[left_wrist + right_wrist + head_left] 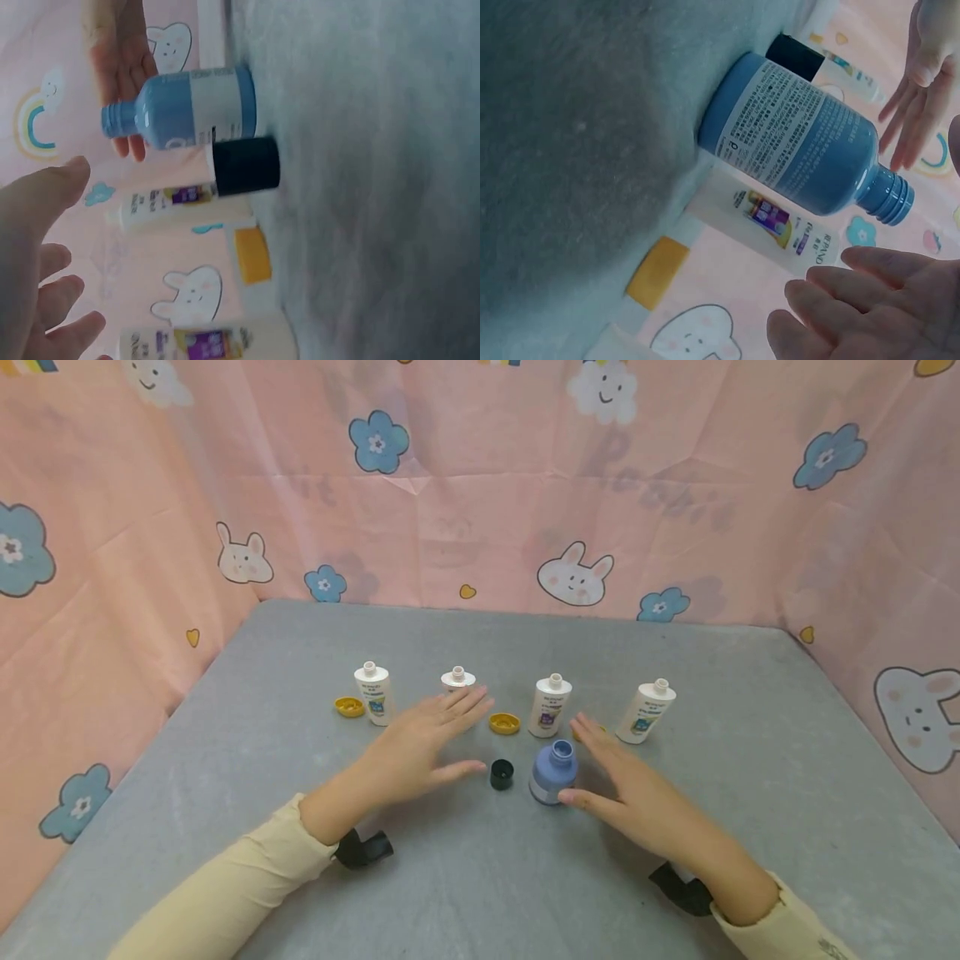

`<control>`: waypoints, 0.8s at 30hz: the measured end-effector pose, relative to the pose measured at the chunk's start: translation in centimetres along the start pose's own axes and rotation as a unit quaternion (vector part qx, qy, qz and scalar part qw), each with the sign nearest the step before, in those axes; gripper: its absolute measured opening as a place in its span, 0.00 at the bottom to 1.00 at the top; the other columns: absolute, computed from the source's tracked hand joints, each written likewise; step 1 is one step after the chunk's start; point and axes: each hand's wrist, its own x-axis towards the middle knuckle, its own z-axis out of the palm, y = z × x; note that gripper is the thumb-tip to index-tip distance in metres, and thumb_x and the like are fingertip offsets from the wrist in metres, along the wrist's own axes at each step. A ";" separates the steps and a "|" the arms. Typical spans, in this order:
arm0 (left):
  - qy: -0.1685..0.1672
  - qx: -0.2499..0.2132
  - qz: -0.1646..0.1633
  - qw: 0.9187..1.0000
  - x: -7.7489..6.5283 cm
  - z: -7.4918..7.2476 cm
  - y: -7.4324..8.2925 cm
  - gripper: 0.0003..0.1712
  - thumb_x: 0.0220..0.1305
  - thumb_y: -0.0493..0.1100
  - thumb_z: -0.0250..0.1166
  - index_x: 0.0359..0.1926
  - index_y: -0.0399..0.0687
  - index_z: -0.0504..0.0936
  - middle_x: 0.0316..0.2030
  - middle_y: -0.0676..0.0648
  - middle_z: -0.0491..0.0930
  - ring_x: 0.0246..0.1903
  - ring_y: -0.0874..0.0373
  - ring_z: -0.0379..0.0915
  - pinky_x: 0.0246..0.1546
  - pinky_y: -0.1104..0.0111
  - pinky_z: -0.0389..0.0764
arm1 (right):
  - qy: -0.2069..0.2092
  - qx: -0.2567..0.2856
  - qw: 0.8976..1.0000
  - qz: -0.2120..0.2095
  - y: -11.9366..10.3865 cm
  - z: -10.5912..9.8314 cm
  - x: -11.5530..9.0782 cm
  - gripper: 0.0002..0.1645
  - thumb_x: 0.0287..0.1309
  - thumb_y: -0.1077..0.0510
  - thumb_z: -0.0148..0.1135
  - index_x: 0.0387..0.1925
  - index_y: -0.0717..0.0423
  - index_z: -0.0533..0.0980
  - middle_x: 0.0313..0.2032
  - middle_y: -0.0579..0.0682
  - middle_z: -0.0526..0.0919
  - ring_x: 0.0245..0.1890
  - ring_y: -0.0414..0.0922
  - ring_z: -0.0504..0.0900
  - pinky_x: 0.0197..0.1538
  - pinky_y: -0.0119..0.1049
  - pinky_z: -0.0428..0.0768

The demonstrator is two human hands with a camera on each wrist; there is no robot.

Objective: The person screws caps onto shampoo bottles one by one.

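An open blue bottle (553, 774) stands upright without a cap, its threaded neck bare. To its left a black cap (502, 774) sits on the table. My left hand (416, 743) hovers left of the black cap, fingers extended, holding nothing, and partly covers one white bottle (458, 678). Close by the blue bottle's right side is my right hand (637, 793), fingers spread and gripping nothing; its thumb overlaps the bottle's lower edge in the head view. In the right wrist view the fingers (855, 300) lie apart from the blue bottle (795, 135).
Behind stand more uncapped white bottles, at the left (375, 697), the middle right (551, 706) and the far right (647, 712). Yellow caps lie among them, at the left (349, 707) and centre (504, 723); another is partly behind my right fingers. Pink printed cloth (465, 510) surrounds the grey table (465, 893).
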 end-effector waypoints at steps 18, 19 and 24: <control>-0.062 -0.100 -0.034 0.992 1.5 2.2 1.1 0.43 0.60 0.57 0.71 0.72 0.47 0.67 0.74 0.47 0.63 0.72 0.52 0.63 0.71 0.55 0.67 | -0.032 0.084 0.995 0.045 0.2 0.2 0.8 0.52 0.61 0.34 0.62 0.78 0.50 0.53 0.75 0.56 0.59 0.73 0.63 0.62 0.68 0.67 0.65; -0.067 -0.109 -0.040 0.991 1.5 2.3 1.1 0.43 0.60 0.56 0.72 0.72 0.46 0.68 0.74 0.47 0.64 0.71 0.52 0.64 0.71 0.55 0.68 | -0.032 0.099 0.994 0.045 0.3 0.2 1.0 0.52 0.61 0.35 0.63 0.77 0.51 0.54 0.75 0.56 0.60 0.72 0.63 0.63 0.69 0.65 0.65; -0.073 -0.148 -0.062 0.984 1.8 3.1 0.9 0.41 0.57 0.53 0.74 0.68 0.43 0.72 0.68 0.46 0.73 0.67 0.51 0.71 0.66 0.58 0.74 | -0.025 0.166 0.985 0.036 0.5 0.4 1.5 0.49 0.61 0.42 0.66 0.75 0.58 0.58 0.73 0.61 0.64 0.68 0.61 0.71 0.67 0.55 0.72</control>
